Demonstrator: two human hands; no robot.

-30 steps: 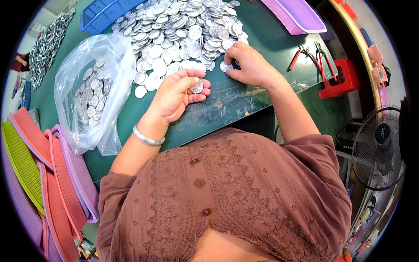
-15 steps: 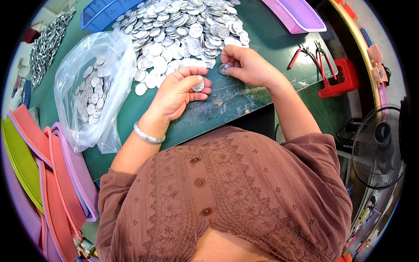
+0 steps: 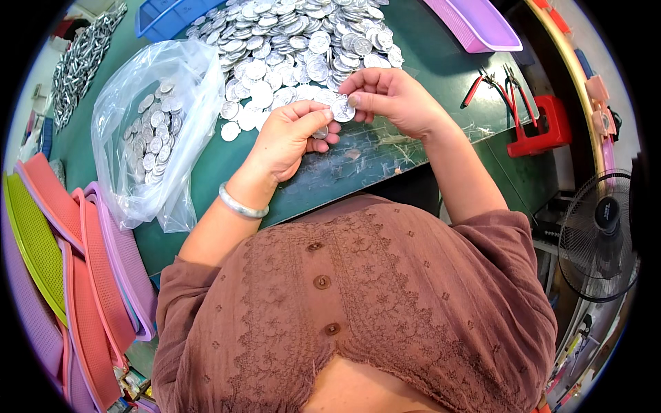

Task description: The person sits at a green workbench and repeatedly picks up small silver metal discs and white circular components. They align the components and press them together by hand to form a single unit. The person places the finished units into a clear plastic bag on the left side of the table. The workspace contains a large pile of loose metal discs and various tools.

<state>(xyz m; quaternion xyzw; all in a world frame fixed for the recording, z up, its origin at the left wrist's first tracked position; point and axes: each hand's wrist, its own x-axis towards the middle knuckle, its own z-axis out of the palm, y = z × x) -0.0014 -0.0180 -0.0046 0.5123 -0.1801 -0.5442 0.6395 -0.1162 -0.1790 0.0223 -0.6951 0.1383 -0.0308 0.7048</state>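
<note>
Landmark: the heap of silver metal discs (image 3: 303,41) on the green work table (image 3: 427,62). Far left of the heap, a stack of shallow plastic trays (image 3: 76,275) in green, pink and lilac leans at the table's edge. Just left of the heap lies a clear plastic bag (image 3: 155,131), open and partly filled with the same discs. At the near edge of the heap, the left hand (image 3: 289,138) is curled, thumb and fingers closed on a small silver disc (image 3: 320,132); a silver bangle (image 3: 241,204) circles its wrist. Just right of it, touching fingertips with it, the right hand (image 3: 392,100) is pinched around a second, larger silver disc (image 3: 342,109), held flat-face up between thumb and forefinger, the other fingers loosely bent. Both held discs are round, thin and bright, with embossed faces too small to read, and sit just in front of the heap's near edge, above the table. Behind and right of the heap stands a lilac tray (image 3: 475,24). Well to the right of the heap, red-handled pliers (image 3: 492,86) lie beside a red holder (image 3: 540,127); farther right stands a black fan (image 3: 599,234).
</note>
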